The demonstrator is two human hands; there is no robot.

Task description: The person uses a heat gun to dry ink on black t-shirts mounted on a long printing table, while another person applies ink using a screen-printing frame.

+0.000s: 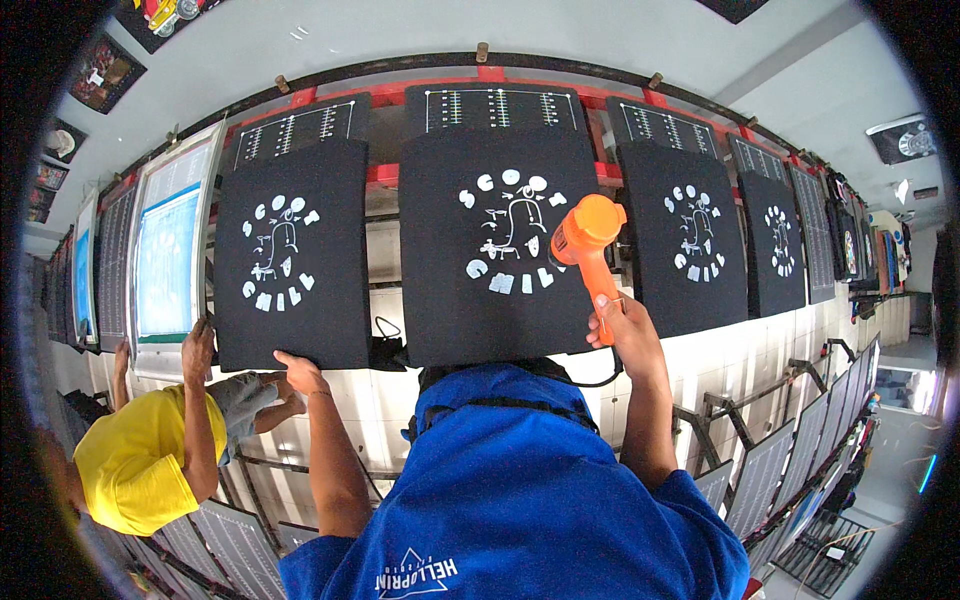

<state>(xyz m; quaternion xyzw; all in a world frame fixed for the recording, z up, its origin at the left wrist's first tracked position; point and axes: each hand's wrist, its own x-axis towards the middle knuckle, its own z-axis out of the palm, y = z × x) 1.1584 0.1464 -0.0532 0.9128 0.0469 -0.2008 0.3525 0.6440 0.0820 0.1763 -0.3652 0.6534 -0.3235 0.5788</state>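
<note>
Black printed fabric [500, 250] beneath orange blower [594, 240], body beyond the right grip [628, 332], handle [598, 278] clasped within

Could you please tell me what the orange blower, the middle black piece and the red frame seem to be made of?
Orange blower: probably hard plastic with a slight sheen, from its even colour and moulded shape.
Middle black piece: seemingly cloth, matte, with soft-looking edges; the fibre cannot be told.
Red frame: likely painted metal, from its slim bars and even colour, though paint could hide another material.
</note>
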